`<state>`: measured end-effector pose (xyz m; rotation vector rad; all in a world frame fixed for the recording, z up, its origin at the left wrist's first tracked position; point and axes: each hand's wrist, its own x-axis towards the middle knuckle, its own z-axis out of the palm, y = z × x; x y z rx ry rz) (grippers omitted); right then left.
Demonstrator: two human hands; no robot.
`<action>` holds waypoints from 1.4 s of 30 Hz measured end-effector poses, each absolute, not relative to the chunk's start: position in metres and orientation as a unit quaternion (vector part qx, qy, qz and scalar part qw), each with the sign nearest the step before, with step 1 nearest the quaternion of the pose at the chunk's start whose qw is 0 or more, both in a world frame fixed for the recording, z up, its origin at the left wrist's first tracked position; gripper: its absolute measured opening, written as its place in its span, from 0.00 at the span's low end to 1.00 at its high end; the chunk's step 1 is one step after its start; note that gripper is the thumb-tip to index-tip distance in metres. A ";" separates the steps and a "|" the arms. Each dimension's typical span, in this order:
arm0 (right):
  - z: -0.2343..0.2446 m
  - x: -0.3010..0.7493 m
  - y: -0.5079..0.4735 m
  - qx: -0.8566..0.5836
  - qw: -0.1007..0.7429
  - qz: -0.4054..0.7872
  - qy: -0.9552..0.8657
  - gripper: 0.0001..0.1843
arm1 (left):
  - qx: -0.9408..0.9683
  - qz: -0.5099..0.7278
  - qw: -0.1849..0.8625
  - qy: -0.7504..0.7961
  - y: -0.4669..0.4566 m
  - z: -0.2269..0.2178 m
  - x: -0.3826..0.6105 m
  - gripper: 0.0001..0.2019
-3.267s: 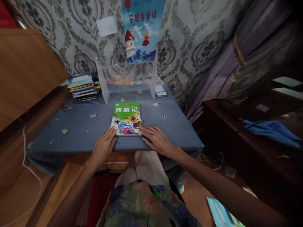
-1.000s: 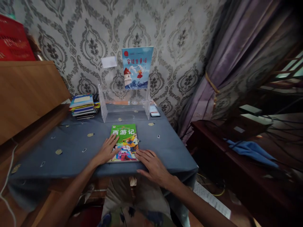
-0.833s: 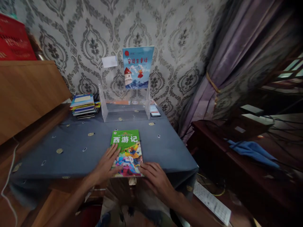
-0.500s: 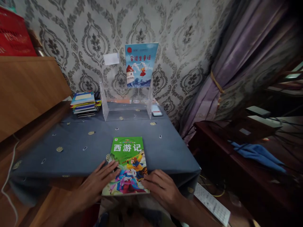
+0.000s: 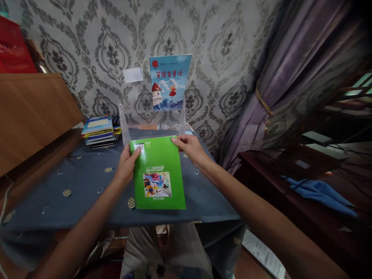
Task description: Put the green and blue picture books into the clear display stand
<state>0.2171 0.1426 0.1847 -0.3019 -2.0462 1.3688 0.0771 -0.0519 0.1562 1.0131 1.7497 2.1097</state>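
Note:
A green book (image 5: 159,161) shows its back cover, upside down, with a small colour picture and a white barcode label. My left hand (image 5: 128,161) grips its far left corner, the thumb lying by the label. At the far right corner my right hand (image 5: 186,145) pinches the edge between thumb and fingers. Just behind the book stands a clear plastic stand (image 5: 124,124), its lower part hidden by the book. A blue book (image 5: 170,83) with red lettering on its cover rests upright on the stand, against the patterned wall.
A stack of books (image 5: 100,131) sits at the left rear of the table with its dark blue cloth (image 5: 87,186). A wooden cabinet (image 5: 35,108) borders the left side. To the right are a purple curtain (image 5: 255,108), a dark red desk (image 5: 267,186) and a white keyboard (image 5: 264,254) lower down.
The green book has been turned over from its illustrated front to its back cover and lies farther from me. Both hands moved from its near sides to its far corners.

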 end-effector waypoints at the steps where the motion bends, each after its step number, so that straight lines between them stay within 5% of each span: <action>1: 0.172 0.202 0.154 -0.139 0.291 0.542 -0.776 0.25 | 0.336 0.699 0.131 0.618 -0.040 0.147 0.064 0.20; 8: 0.079 0.161 0.183 -0.265 0.250 0.457 -0.811 0.24 | 0.367 0.452 0.042 0.812 -0.027 0.085 0.035 0.25; 14: 0.060 0.160 0.190 -0.251 0.265 0.449 -0.816 0.22 | 0.594 0.171 -0.048 0.784 -0.054 0.061 0.090 0.32; 18: 0.054 0.160 0.193 -0.228 0.270 0.481 -0.802 0.24 | 0.618 0.088 -0.043 0.780 -0.058 0.061 0.106 0.36; 27: 0.058 0.172 0.195 -0.159 0.192 0.615 -0.748 0.23 | 0.640 0.087 -0.020 0.763 0.005 0.071 0.075 0.39; 42: 0.051 0.173 0.204 -0.211 0.201 0.602 -0.743 0.19 | 0.669 0.144 -0.042 0.728 0.034 0.058 0.057 0.36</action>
